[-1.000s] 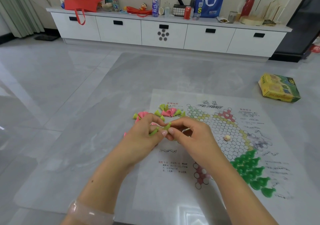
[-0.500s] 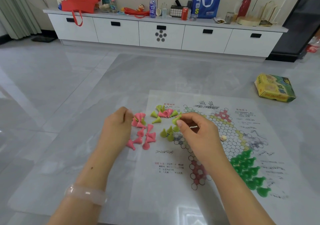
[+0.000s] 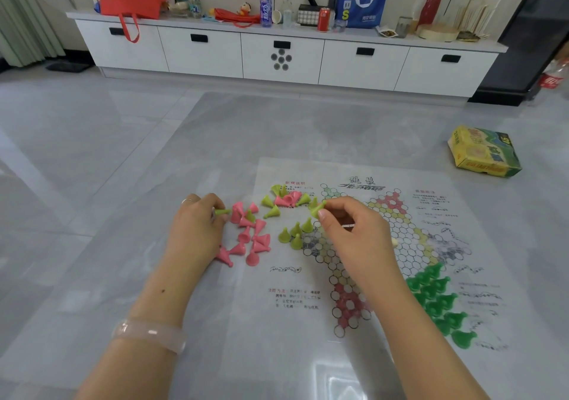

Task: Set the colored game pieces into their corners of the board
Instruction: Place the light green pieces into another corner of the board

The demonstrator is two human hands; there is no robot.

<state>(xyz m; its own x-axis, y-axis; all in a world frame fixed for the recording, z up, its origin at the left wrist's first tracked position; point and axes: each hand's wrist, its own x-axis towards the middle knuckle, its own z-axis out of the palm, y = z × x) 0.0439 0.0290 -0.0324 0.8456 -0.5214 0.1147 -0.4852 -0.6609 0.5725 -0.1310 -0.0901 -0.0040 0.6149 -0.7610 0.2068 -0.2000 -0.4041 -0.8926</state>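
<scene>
Since a second ago the hands have parted. The left hand (image 3: 197, 230) now pinches a yellow-green piece (image 3: 222, 212) at the pink heap (image 3: 248, 236), seemingly pulling it out to sort colours. The right hand (image 3: 348, 230) pinches another yellow-green cone (image 3: 318, 208) above the board (image 3: 363, 322), probably bound for the four cones (image 3: 294, 233) standing upright at the board's left corner. Dark green pieces (image 3: 438, 301) already fill the near right corner. All are small, glossy plastic cones with flared bases; the board is a thin printed sheet lying flat on the shiny tiled floor (image 3: 92, 184).
</scene>
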